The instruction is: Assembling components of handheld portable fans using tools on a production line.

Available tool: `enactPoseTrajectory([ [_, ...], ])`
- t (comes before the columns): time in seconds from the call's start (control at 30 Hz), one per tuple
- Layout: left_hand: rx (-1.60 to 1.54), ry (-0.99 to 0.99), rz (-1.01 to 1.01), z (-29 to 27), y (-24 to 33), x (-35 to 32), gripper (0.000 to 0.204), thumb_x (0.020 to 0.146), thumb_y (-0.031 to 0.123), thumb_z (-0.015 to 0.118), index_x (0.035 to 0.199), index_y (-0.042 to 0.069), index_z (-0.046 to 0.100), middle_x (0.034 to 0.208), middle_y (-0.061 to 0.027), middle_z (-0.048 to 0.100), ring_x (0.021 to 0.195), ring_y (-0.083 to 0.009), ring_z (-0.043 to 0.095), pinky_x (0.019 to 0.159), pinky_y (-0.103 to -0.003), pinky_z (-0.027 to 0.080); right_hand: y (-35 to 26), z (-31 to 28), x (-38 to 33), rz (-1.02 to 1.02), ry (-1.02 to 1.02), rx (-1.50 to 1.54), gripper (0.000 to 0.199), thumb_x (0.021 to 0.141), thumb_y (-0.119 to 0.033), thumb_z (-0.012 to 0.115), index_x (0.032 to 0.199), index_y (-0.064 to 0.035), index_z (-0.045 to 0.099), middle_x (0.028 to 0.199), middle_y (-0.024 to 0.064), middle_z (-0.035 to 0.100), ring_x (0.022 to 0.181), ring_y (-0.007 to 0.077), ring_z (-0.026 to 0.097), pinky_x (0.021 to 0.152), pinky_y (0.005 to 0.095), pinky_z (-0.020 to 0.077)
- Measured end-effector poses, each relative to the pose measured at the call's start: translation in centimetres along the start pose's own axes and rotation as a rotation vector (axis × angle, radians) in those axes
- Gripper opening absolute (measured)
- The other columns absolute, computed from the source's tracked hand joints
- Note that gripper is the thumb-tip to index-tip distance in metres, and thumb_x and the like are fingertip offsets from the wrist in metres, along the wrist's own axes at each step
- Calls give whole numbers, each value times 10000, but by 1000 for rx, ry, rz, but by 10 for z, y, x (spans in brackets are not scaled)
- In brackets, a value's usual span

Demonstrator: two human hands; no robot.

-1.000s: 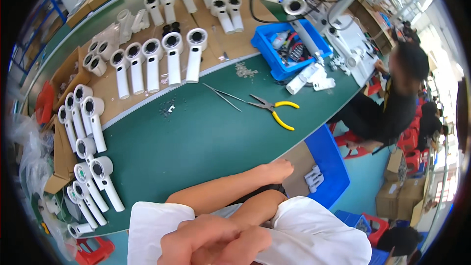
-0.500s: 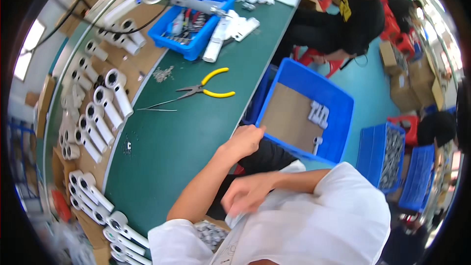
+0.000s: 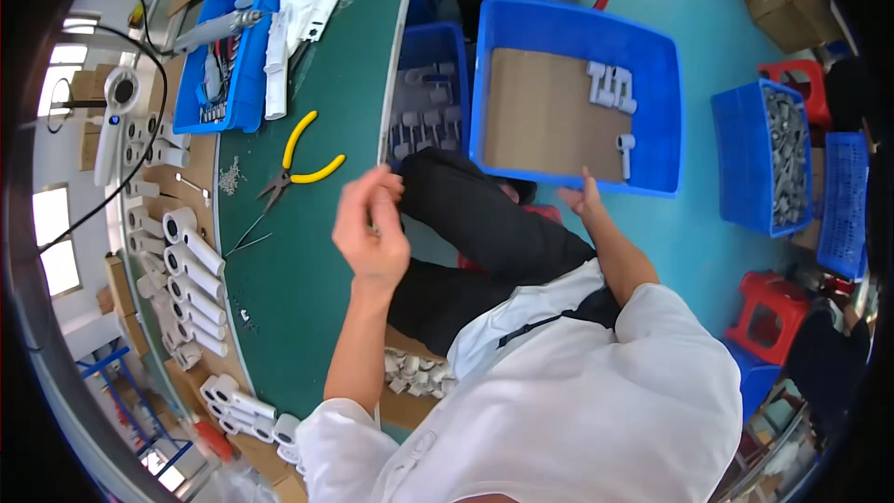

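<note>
Yellow-handled pliers (image 3: 303, 164) lie on the green table (image 3: 307, 307) near white housings (image 3: 191, 270).

A bin (image 3: 670, 121) lined with cardboard and holding a few parts touches the right hand (image 3: 589, 197), while pliers (image 3: 303, 165) lie on the table (image 3: 298, 279) just left of the left hand (image 3: 372, 228).

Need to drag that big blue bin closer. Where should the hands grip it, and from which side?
Grip the near rim of the bin, coming from the person's side. That long top edge faces the body, the right hand already rests on it, and the grey parts lie at the far end.
</note>
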State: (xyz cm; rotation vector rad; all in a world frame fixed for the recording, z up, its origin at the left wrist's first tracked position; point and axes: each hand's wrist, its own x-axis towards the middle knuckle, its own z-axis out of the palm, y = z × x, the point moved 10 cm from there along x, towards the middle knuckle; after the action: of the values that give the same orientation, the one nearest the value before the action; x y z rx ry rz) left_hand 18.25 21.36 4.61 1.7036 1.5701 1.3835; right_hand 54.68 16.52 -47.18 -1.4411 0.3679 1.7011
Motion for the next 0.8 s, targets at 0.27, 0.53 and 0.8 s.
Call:
enactPoseTrajectory([
  [0.27,178,138,-233,-9,-28,10,346,920,60,615,1249,-31,558,1234,-133,588,1122,-222,567,1002,-332,430,5,-59,89,-35,200,381,299,875,-155,585,1123,-6,511,1136,175,555,1031,358,579,861,558,513],
  [0.53,376,41,-126,4,-18,17,375,875,15,628,1244,-22,573,1307,-159,556,1196,-238,544,1017,-345,425,-17,-93,89,-113,230,387,265,783,-36,574,1032,28,513,1037,186,558,927,359,590,765,556,535],
  [0.8,362,-50,-110,10,-39,19,389,891,-72,546,1280,-63,530,1391,-175,483,1277,-257,488,1080,-340,367,-88,-170,91,-292,347,235,350,791,-38,592,1117,60,508,1104,189,568,961,363,609,772,562,557],
])
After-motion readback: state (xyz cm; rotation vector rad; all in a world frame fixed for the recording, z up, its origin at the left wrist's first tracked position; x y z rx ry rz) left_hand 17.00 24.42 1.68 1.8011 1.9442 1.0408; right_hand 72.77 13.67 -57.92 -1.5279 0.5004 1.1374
